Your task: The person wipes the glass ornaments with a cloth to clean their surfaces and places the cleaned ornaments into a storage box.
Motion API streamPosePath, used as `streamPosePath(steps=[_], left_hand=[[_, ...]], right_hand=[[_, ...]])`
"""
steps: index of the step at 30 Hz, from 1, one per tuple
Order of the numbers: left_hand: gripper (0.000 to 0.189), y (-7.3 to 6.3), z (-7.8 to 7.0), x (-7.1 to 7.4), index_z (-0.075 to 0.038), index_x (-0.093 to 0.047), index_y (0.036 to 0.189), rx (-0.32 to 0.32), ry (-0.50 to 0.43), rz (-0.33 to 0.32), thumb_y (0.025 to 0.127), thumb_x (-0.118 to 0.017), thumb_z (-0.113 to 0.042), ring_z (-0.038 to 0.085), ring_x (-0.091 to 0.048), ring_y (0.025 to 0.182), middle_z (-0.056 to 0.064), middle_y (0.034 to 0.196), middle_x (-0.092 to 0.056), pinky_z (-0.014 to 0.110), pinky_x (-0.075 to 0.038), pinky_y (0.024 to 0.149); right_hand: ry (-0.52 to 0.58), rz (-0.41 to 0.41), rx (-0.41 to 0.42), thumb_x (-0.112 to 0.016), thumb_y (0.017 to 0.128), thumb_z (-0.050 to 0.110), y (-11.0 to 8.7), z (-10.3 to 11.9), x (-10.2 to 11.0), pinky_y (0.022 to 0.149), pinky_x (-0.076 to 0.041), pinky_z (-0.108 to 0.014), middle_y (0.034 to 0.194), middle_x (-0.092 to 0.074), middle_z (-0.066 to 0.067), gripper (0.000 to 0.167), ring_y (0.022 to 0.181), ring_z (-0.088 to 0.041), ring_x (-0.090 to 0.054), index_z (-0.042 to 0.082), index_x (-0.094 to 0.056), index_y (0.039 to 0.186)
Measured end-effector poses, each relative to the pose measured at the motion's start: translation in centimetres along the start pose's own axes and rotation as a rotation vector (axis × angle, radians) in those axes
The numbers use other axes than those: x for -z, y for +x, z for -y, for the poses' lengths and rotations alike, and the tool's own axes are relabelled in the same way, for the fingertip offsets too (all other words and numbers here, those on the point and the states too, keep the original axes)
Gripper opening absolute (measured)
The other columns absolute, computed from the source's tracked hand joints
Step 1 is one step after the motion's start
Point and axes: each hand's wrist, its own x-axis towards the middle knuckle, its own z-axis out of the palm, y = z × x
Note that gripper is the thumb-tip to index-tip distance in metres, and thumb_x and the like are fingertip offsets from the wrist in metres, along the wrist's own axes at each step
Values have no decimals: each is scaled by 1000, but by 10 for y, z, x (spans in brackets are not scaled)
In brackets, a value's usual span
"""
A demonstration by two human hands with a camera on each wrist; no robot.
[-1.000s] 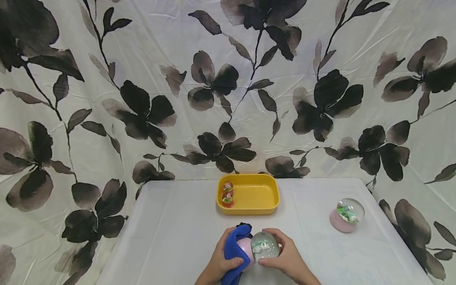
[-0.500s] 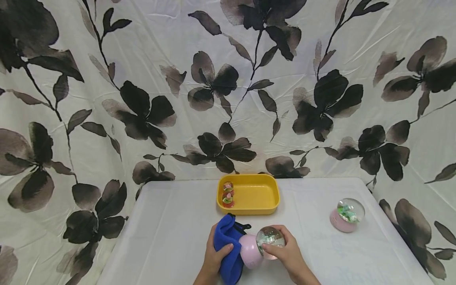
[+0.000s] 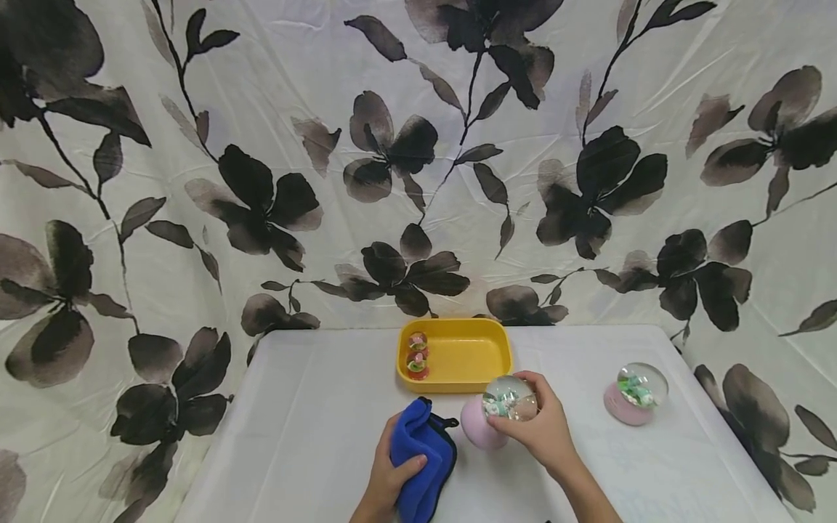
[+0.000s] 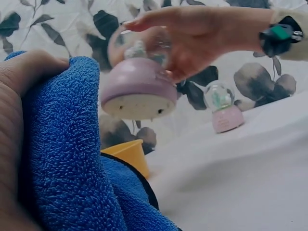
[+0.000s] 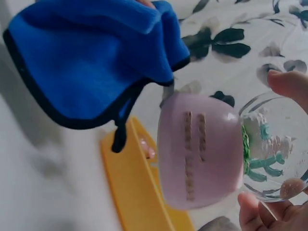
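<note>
My right hand (image 3: pixel 546 428) grips the clear dome of a snow globe (image 3: pixel 510 399), which is tilted with its pink base (image 5: pixel 202 151) toward the left. In the right wrist view, raised lettering runs across that base, and green and white figures show inside the dome. The left wrist view shows the pale underside of the base, held up above the table. My left hand (image 3: pixel 392 472) holds a folded blue cloth (image 3: pixel 421 457) with black edging, thumb over its front. The cloth and the globe are apart, side by side.
Behind the hands stands a yellow tray (image 3: pixel 454 388) with two small red-based globes (image 3: pixel 417 363) at its left end. A second pink-based snow globe (image 3: pixel 631 407) stands at the right of the white table (image 3: pixel 307 407). A floral curtain (image 3: pixel 418 145) hangs behind.
The pink base has come out of the blue cloth. My right hand has carried the snow globe up and to the right, while my left hand keeps the cloth at left.
</note>
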Motion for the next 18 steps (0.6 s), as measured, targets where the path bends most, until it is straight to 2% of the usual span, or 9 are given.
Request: streamPosePath(steps=[6, 13, 18], left_hand=[[67, -1, 3, 0, -9, -40, 140, -11, -4, 2, 80, -70, -12, 31, -48, 114, 16, 133, -48, 42, -41, 91], [65, 0, 6, 0, -9, -42, 139, -48, -7, 40, 81, -70, -10, 33, -49, 114, 17, 133, -49, 43, -41, 92], [66, -1, 7, -1, -11, -41, 140, -31, -36, 60, 81, -72, -9, 34, -49, 114, 16, 134, -49, 43, -42, 92]], right_hand=[[-33, 16, 59, -93, 61, 21, 21, 7, -5, 84, -52, -45, 126, -53, -10, 82, 108, -32, -53, 15, -50, 131], [-86, 16, 135, -93, 61, 21, 51, 14, -15, 87, -50, -47, 130, -51, -8, 84, 110, -30, -52, 14, -51, 133], [-111, 25, 183, -93, 62, 23, 74, 18, -25, 87, -50, -48, 129, -52, -10, 83, 109, -30, -53, 13, -52, 134]])
